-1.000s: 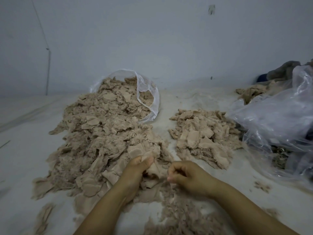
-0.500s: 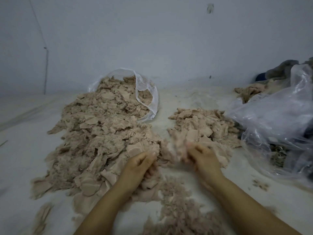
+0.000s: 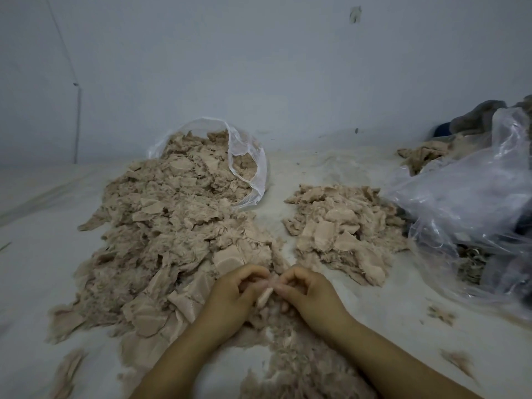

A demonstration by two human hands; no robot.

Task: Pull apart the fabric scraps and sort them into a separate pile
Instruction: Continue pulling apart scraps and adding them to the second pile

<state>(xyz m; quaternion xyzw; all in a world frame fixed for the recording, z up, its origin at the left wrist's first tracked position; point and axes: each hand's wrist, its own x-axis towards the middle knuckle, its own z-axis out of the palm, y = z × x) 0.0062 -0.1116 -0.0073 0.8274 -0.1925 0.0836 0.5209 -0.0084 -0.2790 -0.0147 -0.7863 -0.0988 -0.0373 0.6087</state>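
A big heap of beige fabric scraps (image 3: 167, 234) spills from a clear bag on the left. A smaller pile of scraps (image 3: 342, 228) lies to the right of it. At the near edge of the big heap, my left hand (image 3: 230, 298) and my right hand (image 3: 308, 295) meet, fingers curled. Both pinch one small beige scrap (image 3: 264, 296) that hangs between them. A loose fluffy heap of fibres (image 3: 296, 367) lies under and in front of my hands.
The clear bag (image 3: 247, 156) lies open at the back, against a pale wall. A large crumpled plastic bag (image 3: 472, 208) with dark contents fills the right side. More cloth (image 3: 426, 154) lies behind it. Small tufts (image 3: 440, 315) dot the white surface at right.
My right hand reached to the smaller pile half a second ago and has come back to the middle. Both hands now hold one scrap together.
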